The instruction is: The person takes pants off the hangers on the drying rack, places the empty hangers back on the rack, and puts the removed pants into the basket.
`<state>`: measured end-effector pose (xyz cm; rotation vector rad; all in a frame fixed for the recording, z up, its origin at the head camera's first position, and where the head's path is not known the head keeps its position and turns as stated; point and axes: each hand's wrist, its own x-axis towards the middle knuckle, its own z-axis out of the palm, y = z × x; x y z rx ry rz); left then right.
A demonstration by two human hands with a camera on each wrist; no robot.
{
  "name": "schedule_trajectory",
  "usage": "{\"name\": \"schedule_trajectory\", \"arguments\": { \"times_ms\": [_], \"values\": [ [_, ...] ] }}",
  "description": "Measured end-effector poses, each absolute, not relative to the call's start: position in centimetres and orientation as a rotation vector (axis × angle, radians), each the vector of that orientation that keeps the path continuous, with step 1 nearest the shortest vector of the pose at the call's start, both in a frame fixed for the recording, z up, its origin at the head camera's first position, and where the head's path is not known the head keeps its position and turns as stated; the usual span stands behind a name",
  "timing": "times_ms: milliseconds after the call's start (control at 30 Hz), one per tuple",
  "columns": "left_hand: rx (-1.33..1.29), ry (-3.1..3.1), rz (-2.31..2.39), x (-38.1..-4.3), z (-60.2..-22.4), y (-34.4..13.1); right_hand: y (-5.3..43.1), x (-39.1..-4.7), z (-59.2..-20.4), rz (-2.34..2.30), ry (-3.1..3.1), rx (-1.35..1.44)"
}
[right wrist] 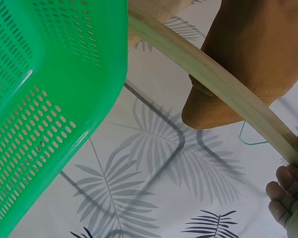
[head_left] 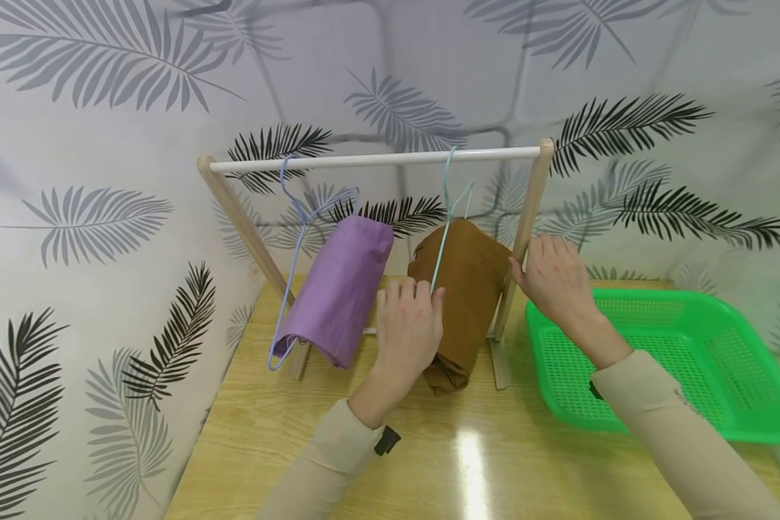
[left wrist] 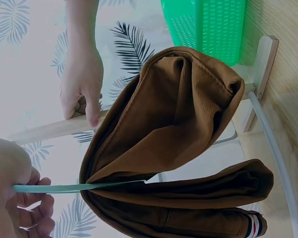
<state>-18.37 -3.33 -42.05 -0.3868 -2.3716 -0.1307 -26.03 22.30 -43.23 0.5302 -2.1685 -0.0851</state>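
A teal hanger hooks over the white bar of a small clothes rack, a folded brown garment draped on it. My left hand grips the hanger's near end; in the left wrist view the hanger's teal end runs in among the fingers. On the rack's right side, my right hand holds the wooden post between thumb and fingers. Farther left on the bar, a lilac hanger carries a folded purple garment.
A green perforated basket stands on the wooden table, right of the rack and under my right forearm. Behind the rack hangs a white backdrop with grey and black leaf prints.
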Motion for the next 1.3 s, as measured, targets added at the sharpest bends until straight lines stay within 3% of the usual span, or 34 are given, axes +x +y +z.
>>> {"name": "schedule_trajectory", "arguments": {
  "times_ms": [1300],
  "values": [
    [-0.404,-2.174,-0.207,-18.6,-40.8,-5.1,22.0,-26.1,-43.2,-0.010,-2.204,0.515]
  ]
}}
